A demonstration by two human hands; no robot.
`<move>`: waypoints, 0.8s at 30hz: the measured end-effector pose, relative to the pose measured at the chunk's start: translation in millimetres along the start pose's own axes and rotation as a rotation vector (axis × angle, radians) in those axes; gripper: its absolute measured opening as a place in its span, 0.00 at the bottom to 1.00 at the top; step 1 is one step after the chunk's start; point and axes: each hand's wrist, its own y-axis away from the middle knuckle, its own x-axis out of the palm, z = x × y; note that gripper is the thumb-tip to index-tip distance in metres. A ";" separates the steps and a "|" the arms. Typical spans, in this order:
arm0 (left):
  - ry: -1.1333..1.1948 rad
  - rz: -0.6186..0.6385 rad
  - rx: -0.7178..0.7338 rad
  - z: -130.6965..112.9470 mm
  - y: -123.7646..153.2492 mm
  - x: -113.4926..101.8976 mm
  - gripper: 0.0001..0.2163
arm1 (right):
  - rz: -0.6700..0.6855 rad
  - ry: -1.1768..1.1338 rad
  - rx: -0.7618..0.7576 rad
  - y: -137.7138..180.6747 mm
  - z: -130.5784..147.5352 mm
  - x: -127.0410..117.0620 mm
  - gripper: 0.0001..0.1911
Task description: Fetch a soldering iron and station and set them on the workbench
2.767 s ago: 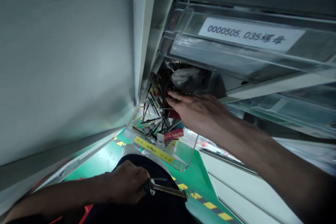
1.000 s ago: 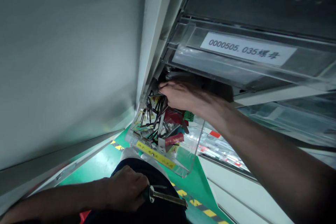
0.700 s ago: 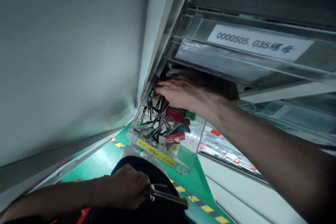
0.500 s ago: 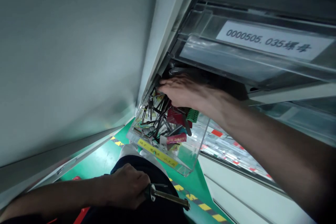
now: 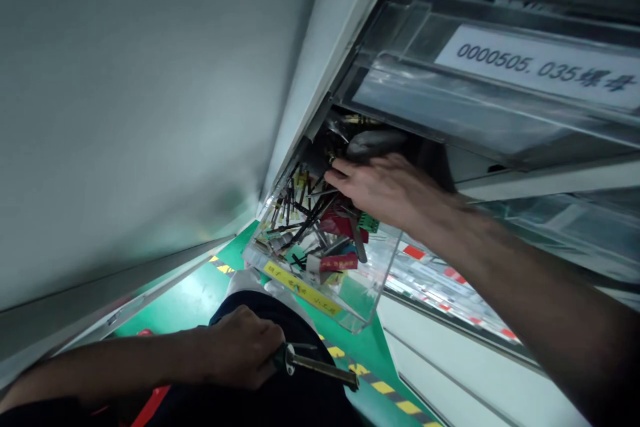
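Observation:
My left hand [image 5: 247, 350] is closed in front of my lap around a tool with a dark green handle. Its long brass-coloured shaft [image 5: 327, 367] points right, and a thin pointed metal piece [image 5: 305, 346] sticks out beside it. Inside the pulled-out clear plastic drawer [image 5: 357, 320], my right hand [image 5: 383, 187] lies over the rear part, fingers extended and slightly apart. Its fingertips are at dark, small parts that I cannot make out. Nearer the front lie thin metal rods and bits, a red piece [image 5: 335, 223], a green connector block [image 5: 369, 222] and a pink-and-white item [image 5: 333, 263].
A drawer with a white number label [image 5: 540, 63] sits just above the right forearm. Left stands a large grey panel [image 5: 140, 113]. Below are the green floor with yellow-black tape [image 5: 383, 387] and a white cabinet front [image 5: 435, 347]. The open drawer bears a yellow label [image 5: 303, 288].
My right hand has drawn back to the right from the drawer's left side, uncovering small parts at the rear. The left hand keeps its hold on the tool. The view has shifted slightly.

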 end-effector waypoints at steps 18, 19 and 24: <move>0.218 -0.888 0.338 -8.1 1.9 -4.4 0.09 | -1.048 0.183 -0.103 53.8 13.7 19.2 0.10; 0.238 -0.958 0.347 -10.7 2.8 -9.0 0.09 | -1.036 0.151 -0.105 53.9 14.4 18.3 0.10; 0.213 -1.198 0.217 -18.6 10.8 -37.2 0.06 | -0.901 0.006 -0.158 53.2 10.4 25.3 0.14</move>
